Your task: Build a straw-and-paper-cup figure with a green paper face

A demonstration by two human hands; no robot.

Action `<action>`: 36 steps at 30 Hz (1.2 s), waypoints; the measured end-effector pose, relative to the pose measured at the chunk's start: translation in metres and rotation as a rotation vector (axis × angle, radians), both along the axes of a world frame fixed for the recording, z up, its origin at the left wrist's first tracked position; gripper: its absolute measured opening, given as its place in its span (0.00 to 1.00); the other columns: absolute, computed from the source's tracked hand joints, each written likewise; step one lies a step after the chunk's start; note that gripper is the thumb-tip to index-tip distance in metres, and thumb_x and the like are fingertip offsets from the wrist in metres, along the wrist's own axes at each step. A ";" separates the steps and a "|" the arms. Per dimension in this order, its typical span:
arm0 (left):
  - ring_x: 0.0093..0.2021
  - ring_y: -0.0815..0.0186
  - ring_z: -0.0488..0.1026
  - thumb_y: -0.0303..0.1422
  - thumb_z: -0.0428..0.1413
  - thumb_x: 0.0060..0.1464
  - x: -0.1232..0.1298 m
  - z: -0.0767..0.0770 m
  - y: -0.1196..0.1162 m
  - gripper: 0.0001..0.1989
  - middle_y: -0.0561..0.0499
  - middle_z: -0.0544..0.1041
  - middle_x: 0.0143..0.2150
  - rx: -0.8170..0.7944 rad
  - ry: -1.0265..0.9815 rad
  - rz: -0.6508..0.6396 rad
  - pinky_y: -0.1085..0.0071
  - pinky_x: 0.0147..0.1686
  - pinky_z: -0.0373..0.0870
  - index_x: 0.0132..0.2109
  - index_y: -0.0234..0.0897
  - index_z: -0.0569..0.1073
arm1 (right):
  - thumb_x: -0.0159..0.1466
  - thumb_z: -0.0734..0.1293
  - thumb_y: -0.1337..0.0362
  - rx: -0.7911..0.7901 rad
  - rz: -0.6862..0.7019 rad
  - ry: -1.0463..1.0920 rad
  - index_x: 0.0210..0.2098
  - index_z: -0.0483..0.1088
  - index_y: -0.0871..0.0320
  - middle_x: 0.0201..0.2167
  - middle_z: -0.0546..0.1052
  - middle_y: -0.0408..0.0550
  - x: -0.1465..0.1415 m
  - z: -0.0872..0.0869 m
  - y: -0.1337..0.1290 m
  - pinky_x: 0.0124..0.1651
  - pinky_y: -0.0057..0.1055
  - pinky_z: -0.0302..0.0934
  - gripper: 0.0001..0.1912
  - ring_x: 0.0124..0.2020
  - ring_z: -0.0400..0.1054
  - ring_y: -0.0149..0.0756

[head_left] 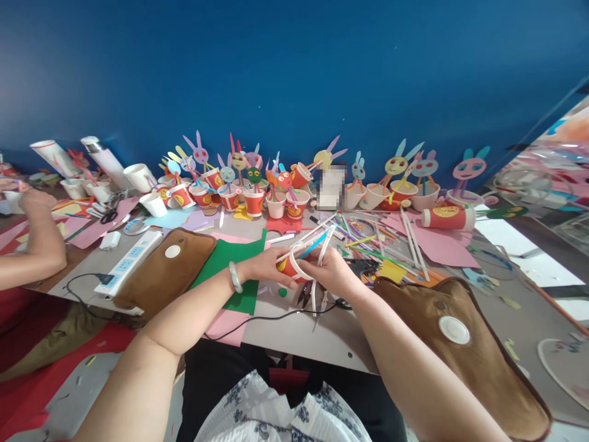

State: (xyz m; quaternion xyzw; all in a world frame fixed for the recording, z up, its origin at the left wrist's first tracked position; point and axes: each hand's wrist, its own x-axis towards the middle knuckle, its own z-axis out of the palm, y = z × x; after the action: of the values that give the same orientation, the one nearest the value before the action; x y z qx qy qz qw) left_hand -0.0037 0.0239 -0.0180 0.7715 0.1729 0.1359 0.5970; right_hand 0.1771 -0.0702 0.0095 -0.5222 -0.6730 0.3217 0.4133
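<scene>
I observe matt coloured paper sheets, fuzzy brown cloth pouches and a smooth, glossy bangle.

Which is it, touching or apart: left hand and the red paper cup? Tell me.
Touching. The head view shows the left hand holding the red paper cup, fingers against its side.

Across the whole far side, a plain deep-blue painted wall with a few tiny pale specks, paler and hazier toward the left, as if under soft light. Directly in front, a long, smooth grey desk, running left to right. To the far right, beyond a slanting wall edge, a pink-and-white heap under clear, shiny plastic. At near left, a pale grey surface dotted with scraps; floor or seat, hard to tell.
</scene>
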 end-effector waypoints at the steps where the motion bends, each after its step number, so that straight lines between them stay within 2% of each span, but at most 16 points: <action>1: 0.56 0.51 0.75 0.39 0.74 0.38 -0.001 0.002 0.001 0.36 0.42 0.79 0.53 0.013 -0.015 -0.003 0.57 0.57 0.70 0.56 0.34 0.76 | 0.62 0.68 0.60 -0.003 -0.017 0.031 0.37 0.79 0.58 0.30 0.81 0.46 0.000 0.000 0.000 0.33 0.31 0.67 0.10 0.30 0.74 0.38; 4: 0.58 0.50 0.73 0.39 0.73 0.41 -0.003 0.007 0.004 0.39 0.41 0.77 0.57 0.024 -0.060 -0.017 0.57 0.59 0.68 0.60 0.35 0.73 | 0.62 0.69 0.57 0.046 -0.094 0.067 0.38 0.78 0.58 0.33 0.82 0.48 0.001 -0.001 0.000 0.38 0.32 0.68 0.11 0.34 0.76 0.40; 7: 0.58 0.50 0.73 0.39 0.72 0.42 -0.005 0.008 0.007 0.39 0.39 0.76 0.58 0.042 -0.074 -0.013 0.56 0.59 0.68 0.61 0.33 0.72 | 0.62 0.69 0.58 0.130 -0.183 0.042 0.35 0.77 0.58 0.32 0.81 0.47 0.002 -0.004 0.001 0.40 0.33 0.67 0.09 0.35 0.74 0.40; 10: 0.56 0.50 0.74 0.39 0.73 0.41 -0.005 0.006 0.007 0.39 0.40 0.77 0.56 0.039 -0.062 -0.004 0.56 0.58 0.69 0.60 0.34 0.73 | 0.62 0.68 0.59 0.146 -0.195 0.022 0.33 0.77 0.57 0.30 0.81 0.46 0.002 -0.006 0.001 0.41 0.34 0.66 0.08 0.35 0.73 0.39; 17: 0.53 0.51 0.76 0.44 0.74 0.38 -0.003 -0.003 0.004 0.37 0.44 0.79 0.49 -0.021 -0.016 -0.003 0.54 0.57 0.71 0.55 0.35 0.76 | 0.60 0.68 0.59 0.041 -0.163 0.019 0.31 0.78 0.58 0.28 0.80 0.46 0.005 -0.005 0.001 0.37 0.31 0.64 0.09 0.32 0.72 0.38; 24: 0.49 0.51 0.77 0.44 0.74 0.37 -0.002 -0.006 0.003 0.36 0.43 0.79 0.47 -0.034 -0.008 0.002 0.54 0.54 0.71 0.52 0.33 0.77 | 0.60 0.68 0.58 -0.077 -0.086 0.049 0.28 0.78 0.60 0.24 0.77 0.44 0.005 -0.003 0.002 0.30 0.28 0.61 0.12 0.26 0.68 0.33; 30: 0.48 0.54 0.76 0.41 0.73 0.39 -0.002 -0.002 0.002 0.36 0.44 0.79 0.48 -0.044 -0.013 0.018 0.59 0.50 0.72 0.56 0.34 0.75 | 0.61 0.69 0.56 -0.070 -0.053 0.102 0.30 0.79 0.60 0.27 0.80 0.45 0.005 -0.003 0.003 0.33 0.30 0.64 0.13 0.28 0.71 0.36; 36: 0.44 0.59 0.75 0.41 0.72 0.43 -0.005 0.006 0.003 0.33 0.45 0.79 0.46 -0.113 -0.076 0.010 0.66 0.44 0.72 0.54 0.34 0.75 | 0.62 0.71 0.47 0.063 -0.116 0.275 0.44 0.77 0.58 0.40 0.83 0.51 0.002 -0.015 0.005 0.44 0.37 0.70 0.21 0.40 0.76 0.43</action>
State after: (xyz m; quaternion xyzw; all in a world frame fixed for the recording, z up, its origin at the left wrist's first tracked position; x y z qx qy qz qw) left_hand -0.0089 0.0272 -0.0118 0.7300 0.1613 0.1582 0.6451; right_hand 0.1794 -0.0654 -0.0059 -0.4977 -0.5887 0.3445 0.5358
